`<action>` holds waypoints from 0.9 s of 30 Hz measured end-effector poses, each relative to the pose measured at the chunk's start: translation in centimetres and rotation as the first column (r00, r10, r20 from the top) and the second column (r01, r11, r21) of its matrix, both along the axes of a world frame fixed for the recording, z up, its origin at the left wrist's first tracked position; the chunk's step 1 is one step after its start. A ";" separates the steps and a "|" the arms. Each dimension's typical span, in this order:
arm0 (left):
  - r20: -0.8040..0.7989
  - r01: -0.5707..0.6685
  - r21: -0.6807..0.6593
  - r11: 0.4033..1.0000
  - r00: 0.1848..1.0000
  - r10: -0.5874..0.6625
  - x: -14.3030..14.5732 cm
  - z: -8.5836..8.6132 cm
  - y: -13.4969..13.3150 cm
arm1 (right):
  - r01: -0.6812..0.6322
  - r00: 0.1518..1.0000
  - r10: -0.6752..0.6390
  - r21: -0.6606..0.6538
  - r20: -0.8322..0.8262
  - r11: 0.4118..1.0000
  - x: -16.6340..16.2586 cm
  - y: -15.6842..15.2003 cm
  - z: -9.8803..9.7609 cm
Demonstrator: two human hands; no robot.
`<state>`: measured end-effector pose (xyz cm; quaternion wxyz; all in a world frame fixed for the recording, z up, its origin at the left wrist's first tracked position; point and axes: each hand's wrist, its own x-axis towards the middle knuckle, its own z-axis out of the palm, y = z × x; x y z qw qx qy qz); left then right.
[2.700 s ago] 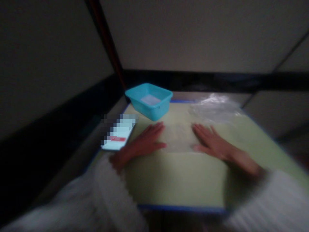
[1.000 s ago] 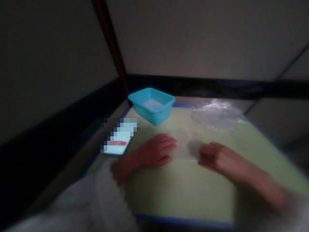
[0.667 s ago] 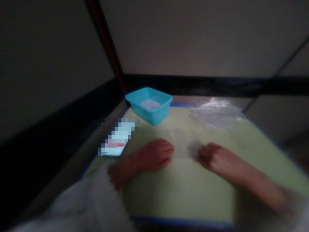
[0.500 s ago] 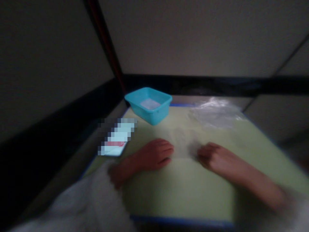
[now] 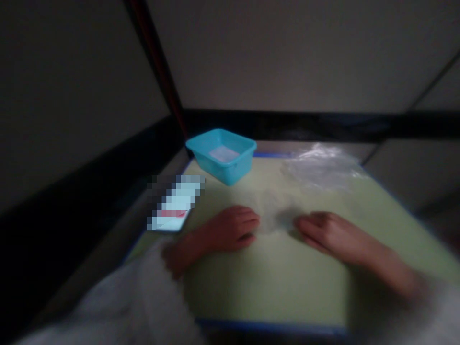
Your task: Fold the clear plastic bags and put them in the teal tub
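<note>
A thin, see-through plastic bag lies on the yellow-green table top between my two hands, its outline faint in the dim light. My left hand rests at the bag's left edge with its fingers curled together over it. At the right edge, my right hand has its fingers pressed together in a pinch on the plastic. A greyish, blurred patch shows by the right fingertips; I cannot tell whether it is shadow or a fold of the bag.
A turquoise plastic basket with something whitish inside stands at the back left. Nearer, a phone with a lit, pixelated screen lies by the left edge. Crumpled clear plastic is at the back right. The table has blue edging; walls rise behind it.
My right hand has shifted slightly to the right and turned a little, its fingers now lying more lengthwise. My left hand has hardly moved. The plastic between them looks more rumpled.
</note>
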<state>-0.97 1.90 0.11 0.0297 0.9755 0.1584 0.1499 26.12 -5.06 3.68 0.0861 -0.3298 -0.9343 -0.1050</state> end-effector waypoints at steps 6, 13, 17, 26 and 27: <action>0.049 0.011 -0.060 0.998 0.999 -0.008 -0.2 -0.3 0.4 | -0.038 0.995 0.039 0.009 -0.091 0.999 0.4 0.6 -0.7; 0.063 -0.009 -0.059 0.998 0.998 0.013 0.0 -0.5 0.7 | -0.005 0.980 0.013 0.039 -0.199 0.999 0.3 1.0 -0.8; 0.118 -0.073 -0.069 0.995 0.990 0.080 -0.2 -0.8 1.1 | 0.017 0.960 -0.008 0.031 -0.280 0.999 0.3 1.1 -0.6; 0.438 -0.112 -0.385 0.916 0.852 0.288 0.3 0.1 0.7 | 0.112 0.862 -0.113 -0.032 -0.495 0.993 0.3 0.8 -0.6; 0.449 -0.115 -0.410 0.905 0.838 0.310 0.4 0.4 0.5 | 0.122 0.837 -0.118 -0.027 -0.535 0.992 0.3 0.7 -0.7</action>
